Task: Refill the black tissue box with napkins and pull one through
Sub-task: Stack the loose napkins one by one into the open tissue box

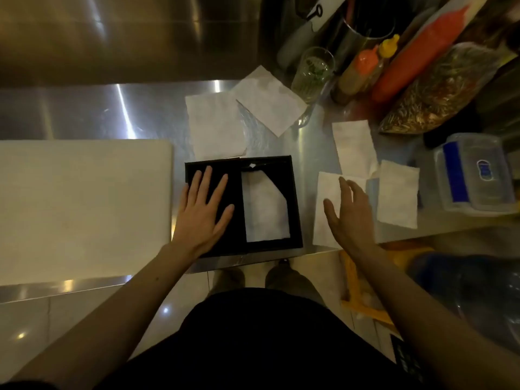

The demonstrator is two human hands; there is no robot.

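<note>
The left hand point(203, 210) lies flat, fingers straight and spread, pressing on the dark left half of the black tissue box point(295, 209). The box sits at the near edge of the steel desk point(98, 114), just right of a white cutting board point(84, 209). It lies open towards the camera, and a folded napkin point(264, 212) rests inside its right half, one far corner turned down at an angle.

The right hand point(349, 215) is released and holds nothing, fingers loosely curved and thumb apart. It hangs over the near napkin point(329, 184), which lies on the desk just right of the box. Whether the fingertips touch the paper cannot be told.

Four further sheets lie loose on the desk:
- a right-hand napkin point(396, 192) beside the near one
- a tall napkin point(354, 147) behind those two
- a rear napkin point(216, 125) touching the box's far edge
- a tilted napkin point(267, 99) overlapping its far right corner.

Behind the tilted one stands a clear glass point(312, 71), then an orange-topped squeeze bottle point(363, 68) and a yellow-capped bottle point(389, 46). Further right lie a bag of seeds point(439, 94) and a clear plastic container point(472, 173) with a blue label.
</note>
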